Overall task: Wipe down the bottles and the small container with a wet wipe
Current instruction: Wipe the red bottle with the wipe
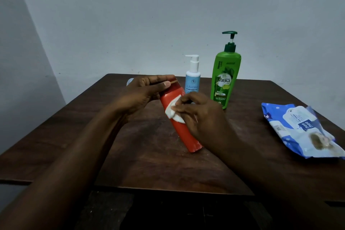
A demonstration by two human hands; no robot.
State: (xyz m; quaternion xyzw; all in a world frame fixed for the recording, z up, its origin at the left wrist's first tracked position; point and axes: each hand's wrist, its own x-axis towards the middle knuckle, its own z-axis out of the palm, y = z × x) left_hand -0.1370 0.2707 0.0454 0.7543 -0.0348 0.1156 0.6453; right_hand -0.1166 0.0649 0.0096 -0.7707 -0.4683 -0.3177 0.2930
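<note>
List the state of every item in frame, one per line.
red bottle, tilted, cap end up, being wiped
wet wipe, bunched, pressed on the red bottle's side
left grip, holds the red bottle's cap end
right grip, pinches the wet wipe
blue pump bottle, upright on the table
green pump bottle, upright on the table
wipes pack, lying flat on the table

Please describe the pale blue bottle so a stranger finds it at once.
Look at the far edge of the brown table, near the wall. Two pump bottles stand there. The pale blue bottle is left of the green bottle, shorter, with a white pump.
</note>
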